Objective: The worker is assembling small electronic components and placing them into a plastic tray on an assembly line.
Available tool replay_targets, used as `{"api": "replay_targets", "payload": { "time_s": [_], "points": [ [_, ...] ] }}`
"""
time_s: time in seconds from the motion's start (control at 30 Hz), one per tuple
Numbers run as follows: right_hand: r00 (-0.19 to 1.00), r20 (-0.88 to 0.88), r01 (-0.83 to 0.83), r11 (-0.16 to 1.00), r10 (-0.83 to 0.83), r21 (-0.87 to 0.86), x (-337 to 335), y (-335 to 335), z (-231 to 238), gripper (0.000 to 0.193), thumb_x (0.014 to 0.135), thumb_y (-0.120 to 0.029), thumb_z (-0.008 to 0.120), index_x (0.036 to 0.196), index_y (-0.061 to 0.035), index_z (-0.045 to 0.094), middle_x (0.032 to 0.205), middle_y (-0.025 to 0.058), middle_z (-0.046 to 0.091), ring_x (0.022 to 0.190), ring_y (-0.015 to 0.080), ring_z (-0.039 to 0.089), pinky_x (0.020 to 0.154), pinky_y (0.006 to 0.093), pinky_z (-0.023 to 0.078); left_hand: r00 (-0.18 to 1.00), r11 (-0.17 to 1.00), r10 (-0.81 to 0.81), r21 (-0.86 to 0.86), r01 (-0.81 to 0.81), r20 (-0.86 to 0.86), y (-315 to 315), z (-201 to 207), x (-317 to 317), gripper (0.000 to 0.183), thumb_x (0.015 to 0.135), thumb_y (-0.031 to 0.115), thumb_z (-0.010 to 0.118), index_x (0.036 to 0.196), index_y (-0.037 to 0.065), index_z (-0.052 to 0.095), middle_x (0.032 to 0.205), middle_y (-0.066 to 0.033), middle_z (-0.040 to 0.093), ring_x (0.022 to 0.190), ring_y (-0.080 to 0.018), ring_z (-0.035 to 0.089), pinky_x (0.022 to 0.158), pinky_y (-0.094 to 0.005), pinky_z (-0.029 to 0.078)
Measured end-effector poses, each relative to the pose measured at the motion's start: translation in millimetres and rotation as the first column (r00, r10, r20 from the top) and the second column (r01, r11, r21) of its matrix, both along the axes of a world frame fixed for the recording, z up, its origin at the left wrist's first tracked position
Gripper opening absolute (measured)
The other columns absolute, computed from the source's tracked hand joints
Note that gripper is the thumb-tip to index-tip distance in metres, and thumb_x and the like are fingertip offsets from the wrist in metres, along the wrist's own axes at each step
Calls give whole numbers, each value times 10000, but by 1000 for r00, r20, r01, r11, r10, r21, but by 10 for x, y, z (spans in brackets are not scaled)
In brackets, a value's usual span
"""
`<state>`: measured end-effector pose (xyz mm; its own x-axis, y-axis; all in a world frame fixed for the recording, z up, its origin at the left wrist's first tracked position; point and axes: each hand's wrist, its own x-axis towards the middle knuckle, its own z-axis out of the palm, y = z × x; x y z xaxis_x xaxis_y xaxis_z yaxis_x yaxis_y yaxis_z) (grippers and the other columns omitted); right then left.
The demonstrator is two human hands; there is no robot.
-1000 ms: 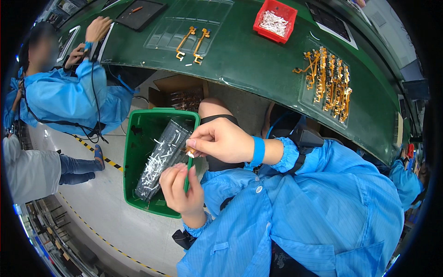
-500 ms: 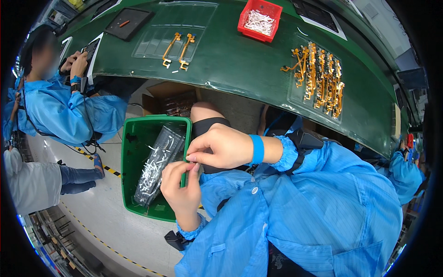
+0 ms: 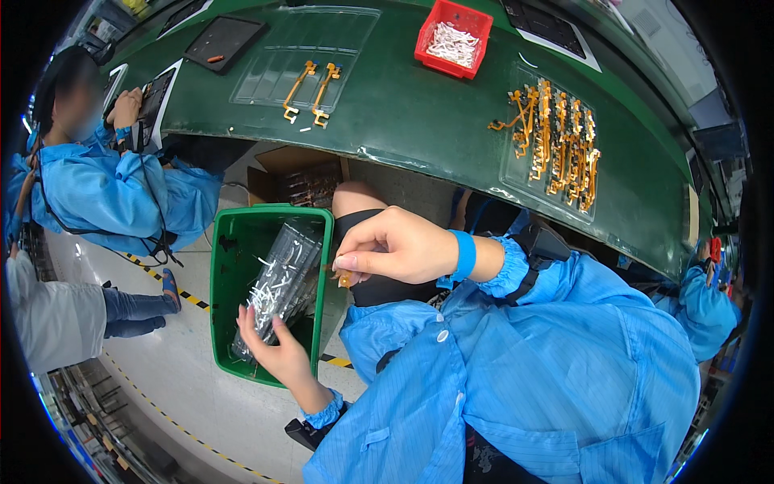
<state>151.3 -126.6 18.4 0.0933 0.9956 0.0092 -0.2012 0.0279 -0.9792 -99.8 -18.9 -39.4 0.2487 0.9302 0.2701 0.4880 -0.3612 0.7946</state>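
My right hand (image 3: 407, 246) is raised beside the right rim of a green bin (image 3: 324, 282). Its thumb and fingers pinch a small flex cable, of which mainly an amber tip (image 3: 345, 280) shows; the rest is hidden by the fingers. Over the bin, my left hand (image 3: 278, 352) has its fingers spread, with nothing visible in them. Inside the bin lies a clear plastic tray (image 3: 300, 248) strewn with white strips (image 3: 274, 284).
On the green table (image 3: 403, 121), two orange flex cables (image 3: 325, 95) lie in a clear tray, many more (image 3: 556, 145) in another. A red box (image 3: 453, 40) holds white strips. A co-worker (image 3: 97, 185) sits at the left; an open carton (image 3: 302, 173) stands under the table.
My hands were together at the bin's rim. The left has moved down and left over the bin and opened; the right has lifted slightly, and the amber tip now shows.
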Motion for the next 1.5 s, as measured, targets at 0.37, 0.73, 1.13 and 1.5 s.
{"api": "replay_targets", "payload": {
  "time_s": [0.37,0.73,1.13,1.5],
  "points": [
    [1000,-9,-30,999,30,-26,152,-122,-23,220,970,-173,608,1020,30,676,885,76,691,844,108,643,771,261,528,712,591,-402,-430,682,576,-258,273,512,188,948,131,604,932,-56,613,833,-83,600,735,-140,553,693,-257,445],
    [967,-88,-251,954,239,-165,373,-217,-116,227,960,-158,584,1043,46,642,868,121,727,808,167,709,731,280,574,686,556,-639,-406,725,349,-188,520,907,54,864,-12,626,845,-61,637,729,-81,588,650,-110,514,593,-242,392],
    [954,298,30,999,-36,23,206,-260,-43,174,923,-132,596,964,26,656,849,119,727,764,197,713,691,304,551,891,799,-448,417,434,-69,-559,294,1089,178,828,-16,665,990,-91,665,962,-199,714,925,-357,703,914,-466,523],
    [902,433,-26,998,-1,56,212,-205,-2,140,883,-96,609,948,22,650,810,125,721,761,207,716,693,292,550,971,960,-235,146,237,-33,-270,296,821,161,803,-27,609,923,-57,712,905,-170,733,754,-253,722,682,-334,556]
  ]
}}
